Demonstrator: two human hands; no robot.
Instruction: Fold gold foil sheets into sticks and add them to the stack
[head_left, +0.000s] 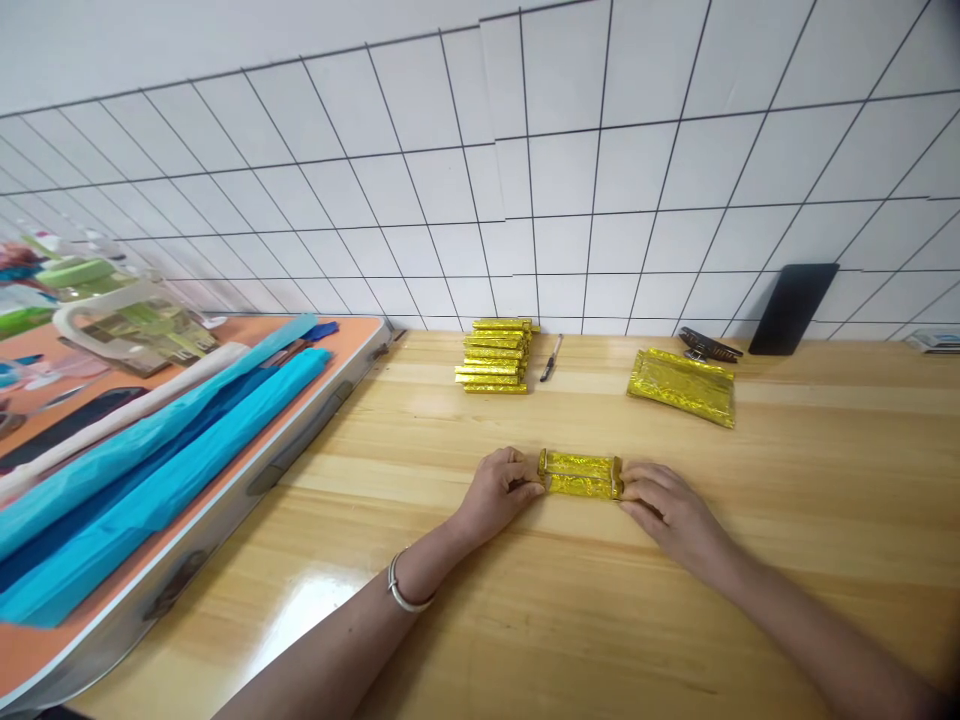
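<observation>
your left hand (501,490) and right hand (675,508) pinch opposite ends of the gold foil piece (580,464), its long axis running left to right between them, neither nearer.

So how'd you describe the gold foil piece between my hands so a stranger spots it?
Start at the wooden table, in front of the grid-lined white wall. Between your left hand and right hand lies the gold foil piece. Unlike the stacked gold strips and wider gold rectangle farther back, it alone has a hand at each end.
</observation>
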